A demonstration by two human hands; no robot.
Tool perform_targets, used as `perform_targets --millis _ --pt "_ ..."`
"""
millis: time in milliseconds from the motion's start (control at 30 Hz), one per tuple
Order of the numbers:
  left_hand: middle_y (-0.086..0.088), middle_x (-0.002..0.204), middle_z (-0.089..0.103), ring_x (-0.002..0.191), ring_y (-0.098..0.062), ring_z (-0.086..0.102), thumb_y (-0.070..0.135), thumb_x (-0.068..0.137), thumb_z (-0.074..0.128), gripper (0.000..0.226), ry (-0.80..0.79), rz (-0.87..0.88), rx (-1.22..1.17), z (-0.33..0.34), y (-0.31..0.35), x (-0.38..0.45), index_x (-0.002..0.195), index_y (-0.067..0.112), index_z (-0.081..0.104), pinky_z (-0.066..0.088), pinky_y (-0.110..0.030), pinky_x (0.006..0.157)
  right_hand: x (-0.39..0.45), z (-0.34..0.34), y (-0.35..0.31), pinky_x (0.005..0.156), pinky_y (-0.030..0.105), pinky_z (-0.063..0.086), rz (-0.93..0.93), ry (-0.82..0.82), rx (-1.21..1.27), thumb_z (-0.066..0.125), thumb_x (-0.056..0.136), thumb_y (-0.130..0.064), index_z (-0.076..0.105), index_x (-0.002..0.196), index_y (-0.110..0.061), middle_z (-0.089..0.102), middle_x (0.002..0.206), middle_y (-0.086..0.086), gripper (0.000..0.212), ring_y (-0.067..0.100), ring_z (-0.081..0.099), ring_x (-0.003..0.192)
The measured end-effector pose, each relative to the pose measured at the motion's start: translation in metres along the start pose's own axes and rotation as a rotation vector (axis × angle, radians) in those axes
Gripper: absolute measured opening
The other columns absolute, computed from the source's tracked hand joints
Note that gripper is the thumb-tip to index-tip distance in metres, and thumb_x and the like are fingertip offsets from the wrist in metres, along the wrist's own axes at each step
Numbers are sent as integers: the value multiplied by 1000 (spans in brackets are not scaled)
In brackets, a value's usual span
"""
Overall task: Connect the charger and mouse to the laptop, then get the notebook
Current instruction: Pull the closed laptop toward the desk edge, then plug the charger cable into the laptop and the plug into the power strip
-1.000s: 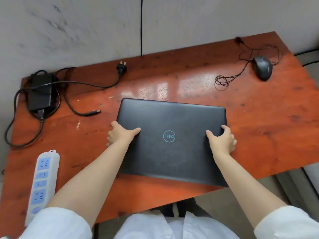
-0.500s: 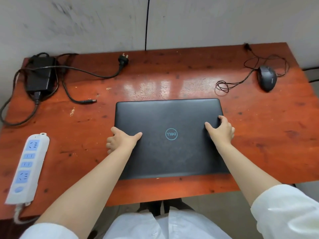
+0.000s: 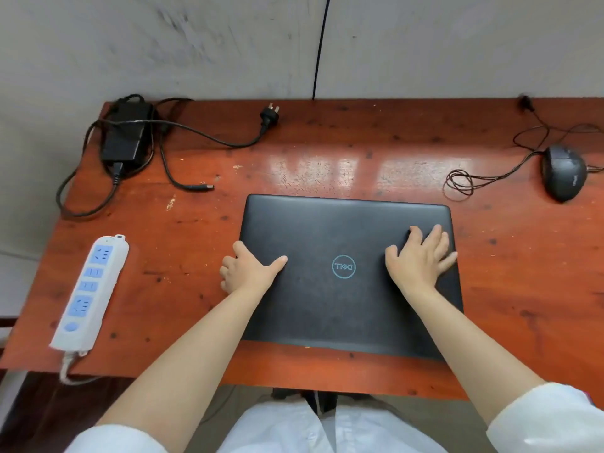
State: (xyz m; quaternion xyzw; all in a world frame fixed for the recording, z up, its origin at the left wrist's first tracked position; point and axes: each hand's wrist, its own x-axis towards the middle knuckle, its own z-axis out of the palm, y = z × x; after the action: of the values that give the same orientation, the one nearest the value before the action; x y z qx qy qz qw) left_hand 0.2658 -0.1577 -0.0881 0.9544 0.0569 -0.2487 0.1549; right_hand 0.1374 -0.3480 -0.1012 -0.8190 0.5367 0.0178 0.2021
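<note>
A closed black laptop [image 3: 346, 237] lies flat on the red-brown table [image 3: 327, 165], logo up. My left hand [image 3: 246, 269] grips its left edge, thumb on the lid and fingers curled over the side. My right hand [image 3: 421, 256] rests flat on the lid near the right edge, fingers spread. The black charger brick [image 3: 125, 134] sits at the far left with its cable looped around it. Its barrel plug [image 3: 204, 187] and wall plug [image 3: 269, 114] lie loose. A black wired mouse [image 3: 563, 171] sits at the far right, its cable [image 3: 459, 183] coiled beside it. No notebook is in view.
A white power strip [image 3: 88, 292] with blue sockets lies at the table's front left, its cord hanging off the edge. A grey wall stands behind the table, with a thin black cable [image 3: 320, 47] running down it. The table's front edge is close to my body.
The laptop has been pushed further onto the table. My right hand has shifted from gripping the right edge to lying flat on the lid. The view has tilted.
</note>
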Motion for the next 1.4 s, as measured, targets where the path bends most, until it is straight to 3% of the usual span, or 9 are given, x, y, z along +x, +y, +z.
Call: perform_targets --millis 133,267,400,600,733,867,1033,1300,1400 --pt "-18 130 50 123 -34 39 45 92 42 47 107 175 243 -14 -12 14 124 10 42 34 -44 101 -10 27 -69 113 59 0 -388 -134 -88 49 87 -21 42 128 -8 18 153 17 44 34 5 142" --pt "-18 131 49 124 -33 38 34 94 44 41 136 196 289 -45 -31 54 126 8 43 36 -44 101 -20 58 -133 114 58 3 -588 -214 -124 44 89 -22 39 131 -9 18 154 15 43 31 6 143" --pt "-15 134 47 127 -31 37 25 95 45 39 141 312 388 -77 -43 113 129 8 41 36 -42 103 -19 83 -180 113 59 2 -575 -212 -132 39 92 -26 32 137 -12 22 153 12 48 28 10 143" --pt "-13 144 41 137 -28 28 7 95 43 43 169 756 440 -106 -37 207 137 7 37 24 -39 114 -23 97 -197 111 61 10 -473 -20 -120 47 88 -25 51 124 -9 51 136 13 39 29 38 133" --pt "-18 110 59 109 -32 48 8 92 48 20 104 961 501 -114 -32 230 108 1 59 36 -39 96 -24 97 -202 110 62 15 -434 19 -139 43 82 -27 57 117 -6 58 127 14 43 31 47 125" --pt "-22 65 65 61 -34 63 -6 66 77 12 24 1396 428 -122 -44 219 70 -5 66 54 -33 56 -26 97 -204 111 60 12 -411 7 -154 38 82 -24 55 118 -7 57 128 13 44 30 44 126" --pt "-21 55 62 47 -33 61 -6 64 74 9 -38 1609 363 -129 -25 207 65 -5 66 52 -31 48 -25 95 -205 113 58 4 -393 -28 -141 31 78 -17 52 122 -7 54 130 11 50 28 39 129" --pt "-18 55 62 44 -29 57 -7 67 68 3 -52 1554 295 -128 -53 188 66 -5 67 51 -29 47 -25 95 -205 113 57 5 -402 -39 -138 28 77 -17 51 123 -7 54 130 10 52 28 39 129" --pt "-16 51 61 38 -26 55 -8 60 79 13 -59 1520 295 -119 -52 180 61 -3 66 47 -24 44 -25 95 -205 113 57 5 -402 -35 -145 28 78 -17 51 123 -7 54 130 11 52 28 40 128"
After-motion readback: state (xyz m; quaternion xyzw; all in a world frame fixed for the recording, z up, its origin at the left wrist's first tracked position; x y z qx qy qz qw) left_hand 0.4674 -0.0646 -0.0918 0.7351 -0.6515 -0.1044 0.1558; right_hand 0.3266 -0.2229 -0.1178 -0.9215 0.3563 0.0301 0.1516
